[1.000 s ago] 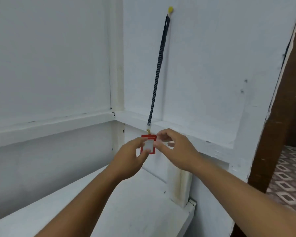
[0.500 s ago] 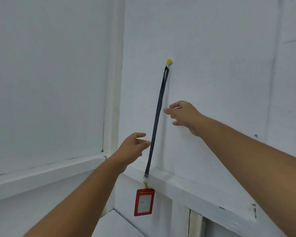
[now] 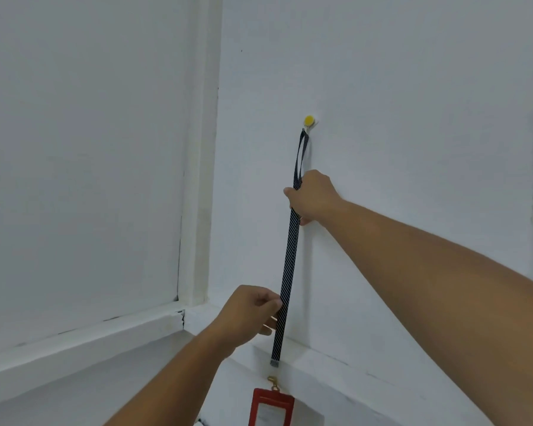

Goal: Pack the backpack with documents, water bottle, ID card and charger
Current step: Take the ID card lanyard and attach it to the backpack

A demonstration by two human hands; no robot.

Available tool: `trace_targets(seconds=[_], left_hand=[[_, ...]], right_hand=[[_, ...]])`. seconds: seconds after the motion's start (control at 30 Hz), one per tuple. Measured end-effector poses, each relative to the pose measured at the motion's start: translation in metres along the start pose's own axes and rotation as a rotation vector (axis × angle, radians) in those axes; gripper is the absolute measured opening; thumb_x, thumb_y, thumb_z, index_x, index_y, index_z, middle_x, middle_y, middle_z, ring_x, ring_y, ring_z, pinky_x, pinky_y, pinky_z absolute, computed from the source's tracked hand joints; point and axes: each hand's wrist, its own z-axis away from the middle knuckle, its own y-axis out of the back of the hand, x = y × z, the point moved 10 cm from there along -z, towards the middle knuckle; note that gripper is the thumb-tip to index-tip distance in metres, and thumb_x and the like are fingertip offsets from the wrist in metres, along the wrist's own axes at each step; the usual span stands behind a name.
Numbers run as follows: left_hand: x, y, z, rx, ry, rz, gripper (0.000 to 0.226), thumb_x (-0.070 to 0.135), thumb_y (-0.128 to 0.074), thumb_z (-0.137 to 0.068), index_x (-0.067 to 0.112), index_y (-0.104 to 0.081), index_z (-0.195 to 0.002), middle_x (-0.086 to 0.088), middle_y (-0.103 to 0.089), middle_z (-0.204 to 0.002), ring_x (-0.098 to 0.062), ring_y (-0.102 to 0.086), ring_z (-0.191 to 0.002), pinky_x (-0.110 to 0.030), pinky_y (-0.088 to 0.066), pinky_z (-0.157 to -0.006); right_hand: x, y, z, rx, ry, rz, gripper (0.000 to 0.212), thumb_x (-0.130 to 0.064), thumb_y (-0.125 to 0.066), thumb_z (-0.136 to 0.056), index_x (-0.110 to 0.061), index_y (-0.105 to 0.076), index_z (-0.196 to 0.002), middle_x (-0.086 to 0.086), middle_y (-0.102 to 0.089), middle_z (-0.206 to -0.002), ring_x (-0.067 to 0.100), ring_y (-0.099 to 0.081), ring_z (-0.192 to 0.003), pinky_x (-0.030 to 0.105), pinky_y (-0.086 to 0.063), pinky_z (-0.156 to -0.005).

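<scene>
White painted wall (image 3: pixel 413 87) fills the view, and from a small yellow hook (image 3: pixel 309 121) on it hangs a dark striped lanyard (image 3: pixel 290 256), its long axis running nearly straight down with a slight lean to the left toward the bottom. The right hand (image 3: pixel 313 196) reaches up and forward on an extended arm that enters from the lower right; its fingers are curled around the upper part of the strap, a short way below the hook, with the knuckles against the wall. The left hand (image 3: pixel 250 312) comes up from the bottom edge on a raised forearm, and pinches the lower part of the strap between thumb and bent fingers, just above a white ledge (image 3: pixel 336 361) that runs along the wall. Below the ledge the strap ends in a grey clip and a brass clasp, from which the red ID card holder (image 3: pixel 271 407) dangles upright, its clear window facing the camera and its lower end cut off by the frame's bottom edge.
</scene>
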Motion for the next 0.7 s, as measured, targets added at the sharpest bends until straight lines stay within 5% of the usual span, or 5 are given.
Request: trace_targets(seconds=[0.1,0.2,0.3,0.53,0.7], left_hand=[[0.012,0.007,-0.005,-0.009,-0.034,0.005,0.02,0.014,-0.059,-0.1,0.007,-0.075,-0.091,-0.011,-0.078,-0.086,-0.016,-0.073,-0.073,-0.028,-0.061,-0.07],[0.035,0.022,-0.012,0.033,-0.078,0.053,0.021,0.015,-0.058,-0.101,0.006,-0.075,-0.092,-0.013,-0.078,-0.087,-0.019,-0.073,-0.074,-0.029,-0.061,-0.07],[0.065,0.044,-0.015,0.127,-0.127,0.146,0.021,0.015,-0.056,-0.102,0.005,-0.072,-0.093,-0.017,-0.077,-0.088,-0.024,-0.075,-0.074,-0.031,-0.06,-0.068],[0.07,0.054,0.005,0.142,-0.12,0.15,0.02,0.013,-0.057,-0.102,0.003,-0.072,-0.094,-0.018,-0.076,-0.088,-0.029,-0.076,-0.079,-0.032,-0.062,-0.068],[0.065,0.069,0.027,0.193,-0.092,0.146,0.02,0.014,-0.057,-0.102,0.006,-0.073,-0.093,-0.014,-0.077,-0.086,-0.031,-0.077,-0.082,-0.034,-0.062,-0.07]], right_hand=[[0.001,0.005,-0.016,0.021,-0.005,-0.026,0.02,-0.003,-0.053,-0.092,0.011,-0.062,-0.103,0.025,-0.073,-0.102,0.035,-0.074,-0.089,0.056,-0.062,-0.074],[-0.019,0.025,-0.025,0.083,0.071,-0.15,0.03,-0.003,-0.046,-0.096,0.015,-0.056,-0.117,0.029,-0.069,-0.111,0.023,-0.062,-0.072,0.035,-0.056,-0.062],[-0.053,0.056,-0.025,0.233,0.228,-0.244,0.025,-0.011,-0.043,-0.1,0.005,-0.058,-0.112,0.017,-0.072,-0.104,0.014,-0.059,-0.062,0.019,-0.046,-0.051],[-0.076,0.053,-0.006,0.238,0.406,-0.282,0.022,-0.021,-0.044,-0.103,-0.011,-0.064,-0.105,0.005,-0.072,-0.091,0.019,-0.062,-0.071,0.017,-0.047,-0.052],[-0.071,0.048,0.007,0.213,0.397,-0.298,0.022,-0.022,-0.046,-0.102,-0.013,-0.066,-0.106,0.001,-0.075,-0.088,0.007,-0.053,-0.064,0.017,-0.041,-0.052]])
